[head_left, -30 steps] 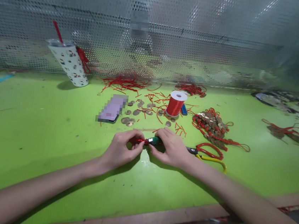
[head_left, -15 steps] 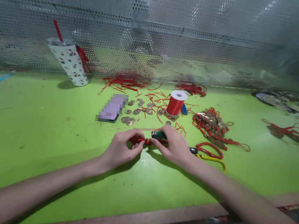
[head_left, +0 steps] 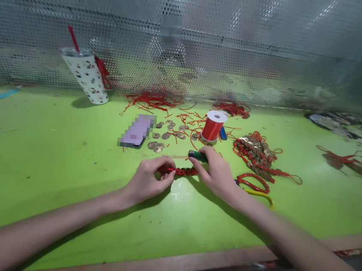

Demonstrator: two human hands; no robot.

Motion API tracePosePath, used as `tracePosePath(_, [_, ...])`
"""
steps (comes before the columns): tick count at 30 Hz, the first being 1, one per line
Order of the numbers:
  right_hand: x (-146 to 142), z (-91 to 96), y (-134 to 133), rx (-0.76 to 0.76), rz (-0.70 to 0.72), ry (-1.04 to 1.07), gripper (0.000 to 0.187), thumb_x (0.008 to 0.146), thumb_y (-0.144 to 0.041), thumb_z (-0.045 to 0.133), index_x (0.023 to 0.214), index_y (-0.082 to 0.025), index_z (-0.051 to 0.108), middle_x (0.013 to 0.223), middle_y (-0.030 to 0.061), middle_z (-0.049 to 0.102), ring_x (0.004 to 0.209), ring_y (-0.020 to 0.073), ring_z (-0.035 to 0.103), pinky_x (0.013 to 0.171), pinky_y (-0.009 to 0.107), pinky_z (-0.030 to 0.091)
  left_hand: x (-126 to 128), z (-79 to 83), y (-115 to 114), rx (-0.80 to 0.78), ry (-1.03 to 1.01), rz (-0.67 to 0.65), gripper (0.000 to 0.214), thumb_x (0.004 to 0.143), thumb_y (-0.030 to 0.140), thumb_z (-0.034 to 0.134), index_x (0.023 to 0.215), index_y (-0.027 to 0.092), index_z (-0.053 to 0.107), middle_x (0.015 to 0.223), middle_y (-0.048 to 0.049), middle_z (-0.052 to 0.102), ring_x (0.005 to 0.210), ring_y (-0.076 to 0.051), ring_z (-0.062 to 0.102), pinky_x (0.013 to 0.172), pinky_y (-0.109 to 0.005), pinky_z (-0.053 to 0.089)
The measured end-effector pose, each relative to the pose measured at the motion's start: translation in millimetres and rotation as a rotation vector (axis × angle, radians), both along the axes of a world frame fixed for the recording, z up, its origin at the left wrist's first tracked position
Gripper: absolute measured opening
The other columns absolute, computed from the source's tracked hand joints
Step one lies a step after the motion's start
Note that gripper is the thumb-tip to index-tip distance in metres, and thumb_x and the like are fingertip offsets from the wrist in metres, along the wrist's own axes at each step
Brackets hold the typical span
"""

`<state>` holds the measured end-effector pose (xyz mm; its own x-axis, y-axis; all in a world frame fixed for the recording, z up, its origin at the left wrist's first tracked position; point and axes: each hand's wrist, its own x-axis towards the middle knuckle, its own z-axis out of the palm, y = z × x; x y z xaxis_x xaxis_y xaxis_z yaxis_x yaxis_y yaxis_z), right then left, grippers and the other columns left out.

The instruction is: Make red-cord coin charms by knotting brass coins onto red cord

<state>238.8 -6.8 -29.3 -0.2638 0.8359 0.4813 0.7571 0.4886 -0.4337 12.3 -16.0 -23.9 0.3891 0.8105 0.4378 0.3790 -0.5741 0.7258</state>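
My left hand (head_left: pixel 154 176) pinches the left end of a red knotted cord (head_left: pixel 186 171) between thumb and fingers. Just above the cord's right part, my right hand (head_left: pixel 214 171) is closed around a green lighter (head_left: pixel 198 156), its metal top pointing left. Part of the cord passes behind the right hand, so its far end is hidden. Scissors with red and yellow handles (head_left: pixel 255 184) lie to the right of that hand, their blades mostly covered. A spool of red thread (head_left: pixel 213 126) stands behind the right hand.
Loose coins (head_left: pixel 156 146) and red cord scraps (head_left: pixel 154 101) are spread beyond my hands. A phone (head_left: pixel 137 131) lies at left-centre, a patterned tumbler (head_left: pixel 86 76) farther left. Corded coin strings (head_left: pixel 255 154) are piled at right. A perforated metal screen (head_left: pixel 129 39) borders the back.
My right hand has shifted slightly right and up with the lighter, off the knots, and more of the red cord shows. My left hand keeps its hold almost in place.
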Motion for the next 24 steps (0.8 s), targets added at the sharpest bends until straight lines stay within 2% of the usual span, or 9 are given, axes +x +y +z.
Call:
tracePosePath(3, [9,6.4,6,0.068,0.008,-0.045,0.036,0.104,-0.050,0.048,0.109,-0.016,0.057,0.092,0.0134,0.073,0.078,0.0254,0.069,0.069,0.035,0.049,0,-0.2,0,0.001,0.001,-0.005,0.006,0.086,0.013,0.062,0.088,0.015,0.068,0.075,-0.0029,0.072,0.060,-0.013,0.064,0.057,-0.023,0.053])
tracePosePath(6, [19,15.0,13,0.120,-0.057,-0.222,0.040,0.103,-0.052,0.047,0.107,-0.014,0.060,0.090,0.0153,0.075,0.076,0.0278,0.070,0.066,0.035,0.047,0,-0.9,-1,0.007,0.005,-0.003,0.005,0.086,0.014,0.062,0.087,0.015,0.067,0.074,-0.0026,0.072,0.060,-0.013,0.064,0.058,-0.024,0.054])
tracePosePath(9, [27,23.4,19,0.028,-0.184,-0.456,0.037,0.101,-0.050,0.053,0.102,-0.014,0.063,0.084,0.0151,0.075,0.071,0.0299,0.070,0.060,0.033,0.043,0,-1.4,0,0.007,-0.003,-0.007,0.005,0.086,0.014,0.062,0.087,0.014,0.067,0.073,-0.0025,0.071,0.060,-0.013,0.064,0.057,-0.023,0.053])
tracePosePath(13, [31,34.1,21,-0.133,-0.310,-0.631,0.027,0.097,-0.040,0.060,0.106,-0.014,0.063,0.089,0.0176,0.076,0.071,0.0316,0.072,0.057,0.033,0.043,1,-1.1,0,0.002,-0.006,-0.010,0.005,0.086,0.014,0.062,0.087,0.015,0.067,0.073,-0.0023,0.071,0.060,-0.012,0.063,0.057,-0.024,0.053])
tracePosePath(17, [33,44.9,16,-0.282,-0.343,-0.783,0.024,0.095,-0.034,0.062,0.102,-0.011,0.066,0.080,0.0206,0.075,0.072,0.0348,0.073,0.058,0.035,0.044,1,-0.2,0,0.009,-0.001,-0.009,0.006,0.086,0.013,0.061,0.086,0.015,0.067,0.072,-0.0020,0.070,0.059,-0.012,0.062,0.057,-0.024,0.052])
tracePosePath(19, [36,48.8,14,-0.308,-0.333,-0.822,0.024,0.094,-0.034,0.063,0.099,-0.011,0.067,0.079,0.0209,0.074,0.074,0.0358,0.072,0.060,0.036,0.045,1,0.2,-1,0.008,-0.001,-0.012,0.006,0.086,0.013,0.061,0.086,0.015,0.067,0.072,-0.0022,0.070,0.059,-0.012,0.062,0.057,-0.024,0.051])
tracePosePath(22, [41,52.8,14,-0.156,-0.275,-0.803,0.020,0.092,-0.031,0.066,0.095,-0.012,0.065,0.088,0.0232,0.073,0.085,0.0384,0.070,0.071,0.042,0.047,1,0.2,-1,-0.001,-0.003,-0.016,0.006,0.086,0.014,0.061,0.086,0.015,0.067,0.073,-0.0021,0.070,0.060,-0.012,0.062,0.057,-0.024,0.051])
tracePosePath(24, [39,53.9,15,-0.001,-0.154,-0.727,0.015,0.094,-0.027,0.062,0.095,-0.013,0.063,0.097,0.0231,0.072,0.092,0.0373,0.067,0.078,0.044,0.047,1,-0.2,-1,-0.004,-0.005,-0.018,0.006,0.086,0.014,0.061,0.087,0.015,0.067,0.073,-0.0020,0.070,0.060,-0.012,0.061,0.057,-0.023,0.050])
